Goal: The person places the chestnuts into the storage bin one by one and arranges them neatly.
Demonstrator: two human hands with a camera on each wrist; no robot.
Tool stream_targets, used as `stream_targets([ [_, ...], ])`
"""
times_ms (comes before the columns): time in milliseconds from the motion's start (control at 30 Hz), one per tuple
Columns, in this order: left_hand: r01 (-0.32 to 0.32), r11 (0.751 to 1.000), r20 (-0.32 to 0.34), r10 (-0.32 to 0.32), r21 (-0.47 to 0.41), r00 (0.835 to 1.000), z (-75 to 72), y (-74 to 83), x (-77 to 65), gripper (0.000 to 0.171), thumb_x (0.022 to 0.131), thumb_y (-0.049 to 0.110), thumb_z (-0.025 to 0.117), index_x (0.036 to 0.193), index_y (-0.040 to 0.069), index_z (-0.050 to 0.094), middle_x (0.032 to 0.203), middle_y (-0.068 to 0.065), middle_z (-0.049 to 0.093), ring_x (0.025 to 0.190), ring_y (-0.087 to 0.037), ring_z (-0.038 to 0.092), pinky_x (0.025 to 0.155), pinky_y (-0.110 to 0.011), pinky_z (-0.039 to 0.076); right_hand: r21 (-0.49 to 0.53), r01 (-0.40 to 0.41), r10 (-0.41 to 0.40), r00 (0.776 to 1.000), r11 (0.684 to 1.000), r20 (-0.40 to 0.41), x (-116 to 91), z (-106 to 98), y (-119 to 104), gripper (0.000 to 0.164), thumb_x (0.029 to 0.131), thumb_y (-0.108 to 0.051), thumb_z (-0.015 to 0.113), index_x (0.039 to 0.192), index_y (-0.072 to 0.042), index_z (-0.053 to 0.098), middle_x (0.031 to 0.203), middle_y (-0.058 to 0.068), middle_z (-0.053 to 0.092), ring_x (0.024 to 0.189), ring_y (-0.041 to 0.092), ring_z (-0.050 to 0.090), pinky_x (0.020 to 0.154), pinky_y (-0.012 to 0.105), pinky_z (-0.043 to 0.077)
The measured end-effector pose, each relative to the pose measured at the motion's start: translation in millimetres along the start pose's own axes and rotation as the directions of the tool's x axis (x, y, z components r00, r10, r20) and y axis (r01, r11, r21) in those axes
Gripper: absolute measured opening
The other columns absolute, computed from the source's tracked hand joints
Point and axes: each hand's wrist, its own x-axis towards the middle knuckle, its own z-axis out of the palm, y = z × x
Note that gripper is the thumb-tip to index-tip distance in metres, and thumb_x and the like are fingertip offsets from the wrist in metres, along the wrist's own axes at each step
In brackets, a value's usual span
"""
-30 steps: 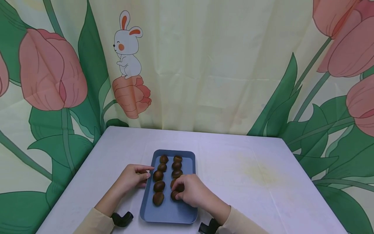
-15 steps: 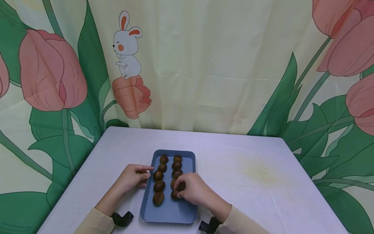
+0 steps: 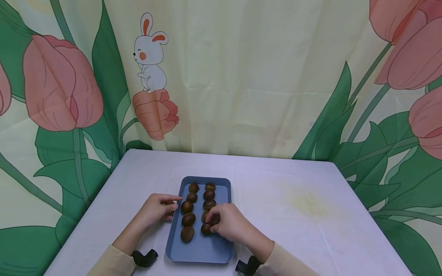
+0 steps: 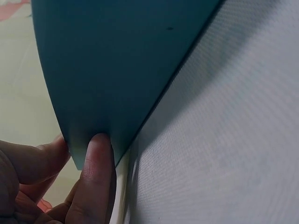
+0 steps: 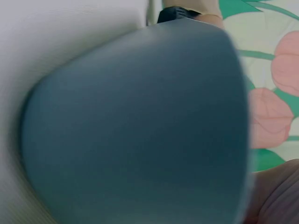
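In the head view, a blue rectangular tray [image 3: 198, 253] lies on the white-covered table. Glossy brown chestnuts stand in it in two lengthwise rows, a left row [image 3: 188, 219] and a right row [image 3: 208, 204]. My left hand [image 3: 157, 209] holds the tray's left rim; in the left wrist view a fingertip [image 4: 98, 144] presses the outer wall. My right hand [image 3: 228, 224] reaches over the right rim, thumb and forefinger on the nearest chestnut [image 3: 205, 229] of the right row. In the right wrist view the tray's outer wall [image 5: 140, 126] hides the fingers and chestnuts.
The white tablecloth [image 3: 293, 214] spreads around the tray, with a faint yellowish stain on the right. A curtain [image 3: 241, 76] printed with tulips and a rabbit hangs behind the table. Black wrist straps [image 3: 145, 258] sit below both hands.
My right hand has shifted very slightly up and right, still at the same chestnut, which has turned or moved a little. The left hand and the tray stay in place.
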Motion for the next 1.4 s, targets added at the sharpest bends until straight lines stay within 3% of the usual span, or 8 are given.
stream_targets([
  [333, 0.011, 1.0, 0.0, -0.011, 0.004, 1.0, 0.0, 1.7, -1.3, 0.029, 0.099, 0.005, 0.075, 0.128, 0.008, 0.08, 0.103, -0.013, 0.075, 0.08, -0.016, 0.067, 0.068, -0.032, 0.067, 0.165, -0.022, 0.015, 0.999, 0.986, 0.041, -1.3, -11.5, 0.1, 0.021, 0.083, 0.007, 0.084, 0.093, -0.012, 0.082, 0.081, -0.005, 0.076, 0.073, 0.008, 0.07, 0.063, 0.022, 0.058],
  [567, 0.012, 1.0, 0.001, -0.012, 0.005, 1.0, -0.3, 2.8, -2.5, 0.03, 0.099, 0.006, 0.076, 0.128, 0.008, 0.079, 0.104, -0.012, 0.075, 0.079, -0.016, 0.068, 0.068, -0.032, 0.066, 0.256, -0.025, 0.008, 0.998, 0.966, 0.067, -2.0, -14.0, 1.2, 0.018, 0.086, 0.007, 0.083, 0.095, -0.008, 0.081, 0.09, 0.01, 0.08, 0.072, 0.01, 0.073, 0.062, 0.024, 0.062],
  [833, -0.003, 1.0, 0.006, 0.003, -0.002, 1.0, -0.1, 2.8, -2.8, 0.029, 0.099, 0.006, 0.075, 0.128, 0.006, 0.079, 0.103, -0.012, 0.076, 0.078, -0.016, 0.068, 0.067, -0.032, 0.066, 0.369, -0.05, 0.002, 0.991, 0.928, 0.13, -4.2, -13.0, 0.0, 0.017, 0.086, 0.008, 0.083, 0.098, -0.004, 0.081, 0.093, 0.01, 0.08, 0.074, 0.017, 0.076, 0.065, 0.028, 0.066],
  [1067, -0.01, 1.0, 0.007, 0.01, -0.003, 1.0, 0.1, 1.8, -2.2, 0.03, 0.099, 0.006, 0.076, 0.129, 0.006, 0.079, 0.103, -0.012, 0.076, 0.077, -0.015, 0.068, 0.067, -0.031, 0.066, 0.391, -0.056, -0.002, 0.989, 0.919, 0.146, -6.0, -11.7, -0.7, 0.016, 0.086, 0.007, 0.083, 0.098, -0.004, 0.081, 0.095, 0.011, 0.08, 0.071, 0.022, 0.077, 0.063, 0.03, 0.066],
  [1200, -0.003, 1.0, 0.002, 0.003, 0.004, 1.0, 0.5, 2.5, -2.8, 0.03, 0.099, 0.006, 0.075, 0.128, 0.007, 0.079, 0.101, -0.011, 0.075, 0.077, -0.016, 0.068, 0.067, -0.031, 0.066, 0.426, -0.069, -0.033, 0.973, 0.902, 0.228, -9.9, -11.5, -5.0, 0.016, 0.087, 0.007, 0.082, 0.097, -0.006, 0.082, 0.094, 0.013, 0.081, 0.073, 0.023, 0.078, 0.065, 0.035, 0.067],
  [1400, -0.004, 1.0, 0.001, 0.004, 0.006, 1.0, 0.3, 2.7, -3.1, 0.03, 0.099, 0.006, 0.075, 0.129, 0.006, 0.079, 0.104, -0.011, 0.077, 0.078, -0.016, 0.068, 0.068, -0.032, 0.066, 0.407, -0.054, -0.113, 0.92, 0.912, 0.375, -17.2, -4.4, -8.7, 0.021, 0.092, 0.004, 0.079, 0.109, -0.005, 0.083, 0.106, 0.011, 0.083, 0.086, 0.007, 0.077, 0.071, 0.023, 0.065],
])
